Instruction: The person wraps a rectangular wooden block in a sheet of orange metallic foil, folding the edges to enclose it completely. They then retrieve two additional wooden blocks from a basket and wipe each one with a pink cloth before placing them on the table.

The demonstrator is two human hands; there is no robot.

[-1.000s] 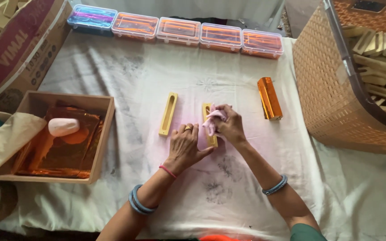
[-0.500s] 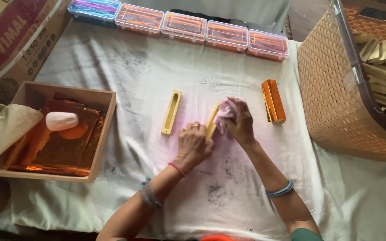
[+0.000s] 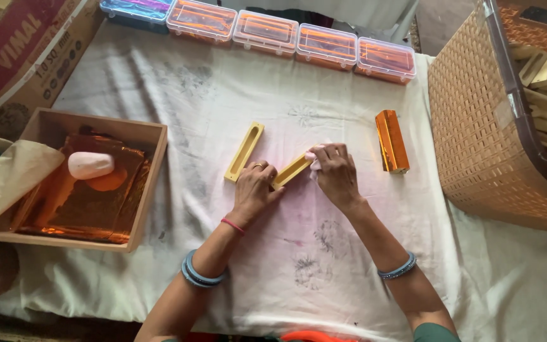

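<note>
Fingers of the left hand (image 3: 252, 190) and right hand (image 3: 335, 172) clamp a yellow slotted wooden block (image 3: 291, 170) at mid-frame, the right also pinching a pink cloth (image 3: 314, 161). Beneath lies a stained white sheet (image 3: 324, 266). Two yellow blocks show, the second (image 3: 244, 151) just left; five clear boxes (image 3: 264, 30) line the top.

Yellow tray (image 3: 292, 170); second yellow tray (image 3: 244, 152); orange foil block (image 3: 392, 140); white, ink-stained cloth (image 3: 191, 95); tan woven basket (image 3: 476, 139); pink rag (image 3: 314, 159)
</note>
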